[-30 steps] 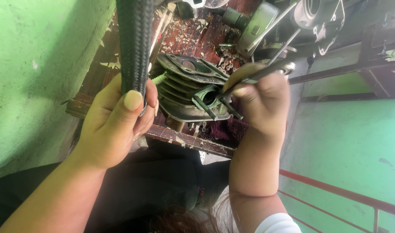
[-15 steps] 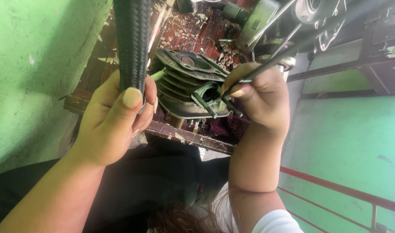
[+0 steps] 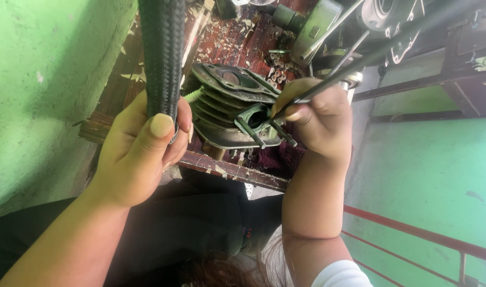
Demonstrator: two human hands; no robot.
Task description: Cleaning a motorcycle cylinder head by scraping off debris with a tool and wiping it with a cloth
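Head view, looking down: left hand (image 3: 142, 154) sits centre-left of frame, fingers and thumb wrapped tight round a black braided hose (image 3: 162, 53) that runs straight up to the top edge. Right hand (image 3: 320, 119) is right of centre, fingers pinched shut on a thin dark rod (image 3: 370, 56) that slants away to the upper right; rod tip end goes into the side opening of a finned metal cylinder (image 3: 227, 106). Cylinder lies betw. the two hands, mid-frame, on a worn reddish wooden bench (image 3: 237, 172) w/ flaking paint. Two short studs stick out of the cylinder just below the right hand's fingertips. Small bolts and metal parts (image 3: 277, 66) are scattered on the bench in the upper centre, behind the cylinder. Green wall fills the left side of frame; green floor w/ a red rail (image 3: 423, 234) lower right.
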